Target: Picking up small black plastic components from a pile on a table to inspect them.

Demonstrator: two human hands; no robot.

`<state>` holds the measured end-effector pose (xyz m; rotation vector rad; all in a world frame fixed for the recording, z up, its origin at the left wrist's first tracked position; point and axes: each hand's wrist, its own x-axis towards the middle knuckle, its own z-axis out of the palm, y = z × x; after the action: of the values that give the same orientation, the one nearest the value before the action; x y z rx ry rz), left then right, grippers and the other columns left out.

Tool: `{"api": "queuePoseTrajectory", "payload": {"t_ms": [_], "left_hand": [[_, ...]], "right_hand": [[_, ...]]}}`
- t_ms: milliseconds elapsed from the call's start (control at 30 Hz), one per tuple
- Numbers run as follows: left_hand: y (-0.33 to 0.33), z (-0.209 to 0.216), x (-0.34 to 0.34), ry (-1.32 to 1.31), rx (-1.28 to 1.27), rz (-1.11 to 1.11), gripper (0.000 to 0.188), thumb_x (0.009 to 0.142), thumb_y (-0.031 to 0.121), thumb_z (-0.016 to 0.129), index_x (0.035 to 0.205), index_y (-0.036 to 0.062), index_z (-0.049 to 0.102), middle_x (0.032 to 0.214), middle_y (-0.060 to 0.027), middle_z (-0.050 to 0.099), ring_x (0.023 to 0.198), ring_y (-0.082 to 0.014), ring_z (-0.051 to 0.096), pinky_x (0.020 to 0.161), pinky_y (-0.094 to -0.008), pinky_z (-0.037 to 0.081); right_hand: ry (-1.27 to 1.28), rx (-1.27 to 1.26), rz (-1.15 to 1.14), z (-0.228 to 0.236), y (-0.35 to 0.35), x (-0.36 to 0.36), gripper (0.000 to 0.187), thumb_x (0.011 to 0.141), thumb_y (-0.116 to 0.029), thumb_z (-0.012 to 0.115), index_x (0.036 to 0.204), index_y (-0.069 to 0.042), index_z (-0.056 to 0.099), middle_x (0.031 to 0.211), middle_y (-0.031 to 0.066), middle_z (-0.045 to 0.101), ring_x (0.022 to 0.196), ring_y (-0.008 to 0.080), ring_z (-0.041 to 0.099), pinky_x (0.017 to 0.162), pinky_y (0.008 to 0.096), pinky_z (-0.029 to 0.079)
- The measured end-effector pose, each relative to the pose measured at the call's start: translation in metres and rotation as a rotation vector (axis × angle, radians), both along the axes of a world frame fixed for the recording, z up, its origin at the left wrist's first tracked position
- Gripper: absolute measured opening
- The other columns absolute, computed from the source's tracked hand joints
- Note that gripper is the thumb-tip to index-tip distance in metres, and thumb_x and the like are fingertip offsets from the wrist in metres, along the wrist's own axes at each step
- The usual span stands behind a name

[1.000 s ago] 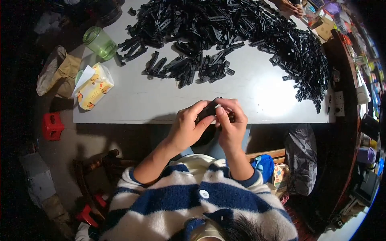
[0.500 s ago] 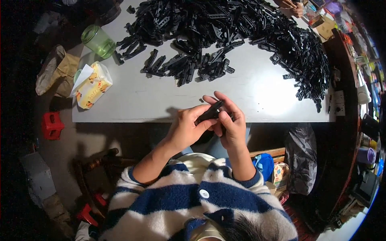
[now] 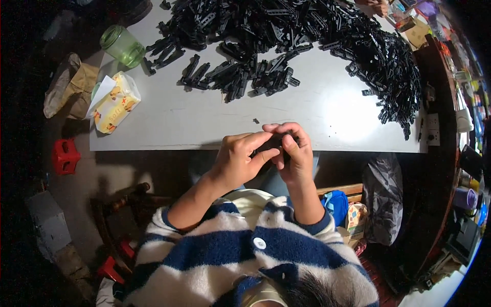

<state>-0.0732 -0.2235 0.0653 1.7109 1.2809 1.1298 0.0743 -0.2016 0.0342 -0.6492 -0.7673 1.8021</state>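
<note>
Just over the table's front edge, my left hand [image 3: 236, 157] and my right hand [image 3: 297, 154] meet around a black plastic part [image 3: 276, 140]. The left thumb and fingers pinch one end of it. My right fingers curl over its other end, with the thumb pressed on it. Most of the part is hidden by fingers, so its exact shape cannot be made out. A tiny dark piece [image 3: 256, 121] lies on the white table [image 3: 169, 125] beyond my hands. Farther off spreads a big pile of long, narrow black plastic parts [image 3: 271, 30].
A green jar [image 3: 123, 46] and a yellow tissue pack [image 3: 117, 104] stand at the table's left, beside a brown paper bag [image 3: 76, 89]. Another person's hand [image 3: 378, 7] shows at the far right. A red stool [image 3: 66, 156] stands on the floor at left.
My right fingers have curled in from a stretched position and now cover more of the black part. Its upper end, visible before, is now mostly hidden. The whole view has shifted slightly.
</note>
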Motion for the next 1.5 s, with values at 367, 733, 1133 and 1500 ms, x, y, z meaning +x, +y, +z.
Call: {"api": "queuePoseTrajectory", "payload": {"t_ms": [367,733,1133,1500], "left_hand": [[0.017,-0.011,-0.01,0.281,0.171,-0.008,0.032,0.075,0.023,0.071,0.098,0.0032,0.06,0.072,-0.0111,0.063,0.061,-0.0239,0.063,0.053,-0.032,0.048],[0.089,-0.06,-0.04,0.422,0.19,0.34,0.02,0.079,0.005,0.061,0.098,0.0043,0.056,0.083,-0.0115,0.05,0.071,-0.0272,0.054,0.063,-0.0346,0.045],[0.097,-0.049,-0.026,0.831,0.178,0.365,0.024,0.071,0.015,0.07,0.088,0.0058,0.055,0.092,-0.0078,0.052,0.082,-0.0272,0.054,0.069,-0.038,0.046],[0.066,-0.024,-0.04,-0.192,-0.028,0.241,0.017,0.075,0.004,0.067,0.089,0.003,0.057,0.081,-0.0018,0.058,0.072,-0.0132,0.054,0.067,-0.0291,0.044]], "right_hand": [[-0.056,-0.009,-0.242,-0.016,0.013,0.001,0.027,0.089,-0.033,0.053,0.092,-0.005,0.054,0.096,0.013,0.058,0.066,0.0163,0.054,0.057,0.0237,0.044],[-1.471,0.671,-0.435,-0.013,0.113,0.018,0.016,0.071,-0.003,0.064,0.086,-0.006,0.059,0.086,0.0089,0.06,0.07,0.027,0.06,0.063,0.0342,0.047],[-1.171,0.289,-0.276,-0.03,0.106,0.037,0.013,0.075,-0.008,0.061,0.078,0.003,0.058,0.078,0.0137,0.061,0.063,0.0244,0.058,0.061,0.0373,0.046],[-0.279,-0.147,-0.258,-0.006,0.071,0.04,0.023,0.085,-0.015,0.06,0.101,0.001,0.055,0.076,0.0055,0.056,0.048,0.0108,0.051,0.041,0.0202,0.04]]}}
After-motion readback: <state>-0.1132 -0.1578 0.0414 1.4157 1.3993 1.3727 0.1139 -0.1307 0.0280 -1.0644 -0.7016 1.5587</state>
